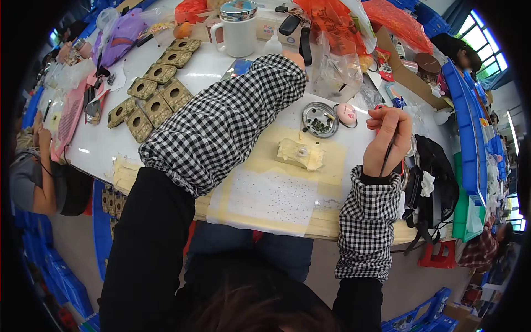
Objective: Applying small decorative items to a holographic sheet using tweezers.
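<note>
My left arm, in a checked sleeve cover, reaches far across the table. Only a bit of my left hand (pixel 297 58) shows past the cuff, near a small white squeeze bottle (pixel 272 43); its fingers are hidden. My right hand (pixel 387 138) is raised at the right, fingers curled round a slim dark tool (pixel 388 157), perhaps tweezers. Between my arms sits a block wrapped in yellowish tape (pixel 298 154). A round metal dish (pixel 307 129) with small dark parts lies behind it, beside a pink oval object (pixel 347 114). White paper dotted with tiny specks (pixel 265 199) lies in front.
Several camouflage square pieces with round holes (pixel 160 73) lie at the left. A white lidded mug (pixel 239 33), keys (pixel 290 24) and orange plastic bags (pixel 332 27) stand or lie at the back. A black bag (pixel 440 177) and blue bins (pixel 464 127) are at the right. Other people sit nearby.
</note>
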`<state>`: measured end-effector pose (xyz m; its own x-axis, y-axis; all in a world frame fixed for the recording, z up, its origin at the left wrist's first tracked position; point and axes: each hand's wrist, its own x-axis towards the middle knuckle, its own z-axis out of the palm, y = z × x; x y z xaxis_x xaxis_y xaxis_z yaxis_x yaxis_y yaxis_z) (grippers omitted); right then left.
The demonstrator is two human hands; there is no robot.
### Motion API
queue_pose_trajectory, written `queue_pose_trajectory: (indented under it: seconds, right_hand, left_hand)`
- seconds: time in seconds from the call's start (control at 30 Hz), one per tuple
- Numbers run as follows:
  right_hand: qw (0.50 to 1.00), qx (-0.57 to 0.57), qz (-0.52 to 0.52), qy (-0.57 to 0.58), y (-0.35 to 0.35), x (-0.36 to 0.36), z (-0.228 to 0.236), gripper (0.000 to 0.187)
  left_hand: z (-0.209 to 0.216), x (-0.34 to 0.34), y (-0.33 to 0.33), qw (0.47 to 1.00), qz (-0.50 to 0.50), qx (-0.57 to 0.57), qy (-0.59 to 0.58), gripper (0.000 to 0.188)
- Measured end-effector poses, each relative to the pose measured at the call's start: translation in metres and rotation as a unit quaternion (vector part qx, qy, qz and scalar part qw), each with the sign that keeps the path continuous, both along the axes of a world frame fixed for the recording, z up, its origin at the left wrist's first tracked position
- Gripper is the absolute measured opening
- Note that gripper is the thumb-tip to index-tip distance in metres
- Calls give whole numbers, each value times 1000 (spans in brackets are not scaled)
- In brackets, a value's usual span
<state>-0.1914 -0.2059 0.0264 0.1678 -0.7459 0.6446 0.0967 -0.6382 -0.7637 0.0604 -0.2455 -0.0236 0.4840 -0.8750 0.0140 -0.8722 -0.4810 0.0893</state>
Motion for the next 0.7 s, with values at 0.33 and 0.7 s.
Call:
queue_pose_trajectory:
  seconds: [0.33, 0.7]
  right_hand:
    - [1000, -5, 4, 19, 1, 3, 0, 20]
    - [1000, -13, 4, 25, -7, 2, -4, 20]
  left_hand:
    - [-16, 10, 4, 985, 26, -96, 142, 34]
    - [-6, 3, 12, 991, -38, -113, 61, 35]
